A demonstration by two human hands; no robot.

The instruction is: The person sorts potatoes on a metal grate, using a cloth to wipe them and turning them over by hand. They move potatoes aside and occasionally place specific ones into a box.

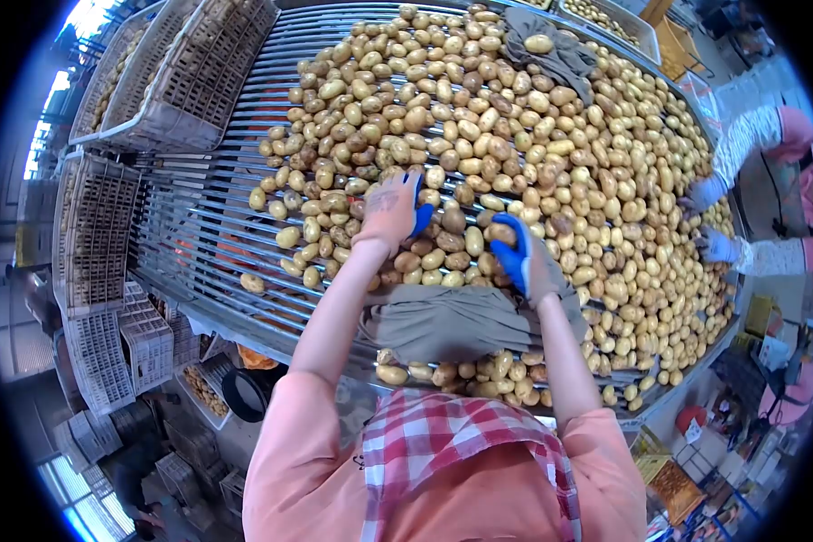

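A wide pile of yellow-brown potatoes (515, 135) covers a metal roller table (199, 226). My left hand (388, 212), in a glove with blue fingertips, lies palm down on the potatoes at the pile's left edge with its fingers spread. My right hand (526, 262), gloved the same way, curls its blue fingers around a potato (500, 234) near the pile's front. A grey cloth (447, 321) lies on the rollers just below both hands. My pink sleeves and checked apron fill the bottom of the view.
A second grey cloth (551, 50) lies on the potatoes at the far side. Another person's gloved hands (706, 194) reach into the pile from the right. Wire crates (190, 72) stand along the table's left side, and plastic crates (108, 352) are stacked below.
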